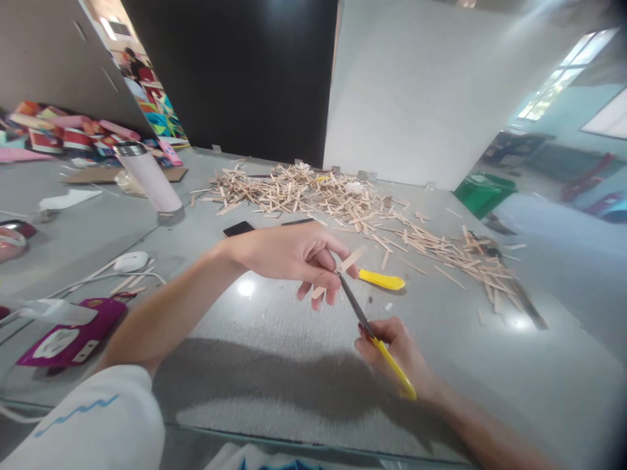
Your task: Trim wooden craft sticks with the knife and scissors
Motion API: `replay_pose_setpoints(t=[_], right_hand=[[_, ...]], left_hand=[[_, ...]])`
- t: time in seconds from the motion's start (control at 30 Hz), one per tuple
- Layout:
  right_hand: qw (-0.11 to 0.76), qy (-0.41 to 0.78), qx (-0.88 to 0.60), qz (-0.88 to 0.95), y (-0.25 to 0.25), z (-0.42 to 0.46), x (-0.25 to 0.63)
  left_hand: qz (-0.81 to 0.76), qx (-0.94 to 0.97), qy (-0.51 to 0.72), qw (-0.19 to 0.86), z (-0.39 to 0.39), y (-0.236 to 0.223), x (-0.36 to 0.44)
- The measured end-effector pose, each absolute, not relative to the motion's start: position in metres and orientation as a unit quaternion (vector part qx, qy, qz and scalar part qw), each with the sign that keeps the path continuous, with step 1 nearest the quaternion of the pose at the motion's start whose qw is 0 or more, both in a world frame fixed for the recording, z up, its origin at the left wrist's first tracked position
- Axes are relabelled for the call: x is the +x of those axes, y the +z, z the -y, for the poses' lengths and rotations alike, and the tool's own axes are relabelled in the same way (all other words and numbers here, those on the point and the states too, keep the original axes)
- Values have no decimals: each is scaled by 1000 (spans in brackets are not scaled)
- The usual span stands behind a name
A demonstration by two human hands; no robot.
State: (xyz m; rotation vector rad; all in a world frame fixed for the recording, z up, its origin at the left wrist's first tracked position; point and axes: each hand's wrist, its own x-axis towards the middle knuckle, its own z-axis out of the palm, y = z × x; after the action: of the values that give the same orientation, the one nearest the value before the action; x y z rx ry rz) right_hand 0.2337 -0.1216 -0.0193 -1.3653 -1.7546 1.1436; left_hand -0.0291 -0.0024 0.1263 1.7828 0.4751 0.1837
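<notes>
My left hand (318,261) is above the table with a flat wooden craft stick (351,259) pinched between thumb and fingers. The stick lies at a slant, and its lower end shows below the thumb. My right hand (392,349) grips a yellow-handled tool (356,303) with a long, narrow, dark metal end. The tool's tip meets the stick at my left fingertips. I cannot tell whether it is scissors or pliers. Just beyond my hands, a yellow utility knife (382,280) rests on the table.
Loose wooden sticks (294,192) lie heaped before an upright black-and-white panel (392,91). A phone (238,228) lies behind my left wrist. To the left are a pink bottle (151,179), a white mouse (131,262), cables and a purple case (73,333). A metal ruler-like strip (526,303) lies right.
</notes>
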Motion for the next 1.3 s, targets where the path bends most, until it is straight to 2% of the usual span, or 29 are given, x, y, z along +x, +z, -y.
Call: replay_pose_setpoints(t=[0.1,0.23,0.33,0.43,0.5,0.67,0.87,1.1,1.3], right_hand=[[284,449,-508,678,-16,120,234],[309,476,-511,645,-24,119,235],[395,502,-549,539,-36,115,235],[501,469,-578,441,-41,105,237],[532,462,-571,421,-40,97,241],[502,489,-570,428,-39,88,247],[473,486,-610,411,-41,88,240],[444,512,-610,411,-30,91,241],[485,499,-582,421,-27,89,248]], left_hand=[[-205,771,78,598,0,124,-28],[-204,796,89,563,-7,120,-29],[-222,799,144,540,-13,119,-32],[-242,775,218,541,-15,119,-33],[-246,766,236,545,-16,118,-32],[-237,759,240,557,-16,116,-30],[-238,791,175,536,-17,119,-31],[-263,789,156,533,-16,120,-30],[-266,806,144,509,-19,119,-30]])
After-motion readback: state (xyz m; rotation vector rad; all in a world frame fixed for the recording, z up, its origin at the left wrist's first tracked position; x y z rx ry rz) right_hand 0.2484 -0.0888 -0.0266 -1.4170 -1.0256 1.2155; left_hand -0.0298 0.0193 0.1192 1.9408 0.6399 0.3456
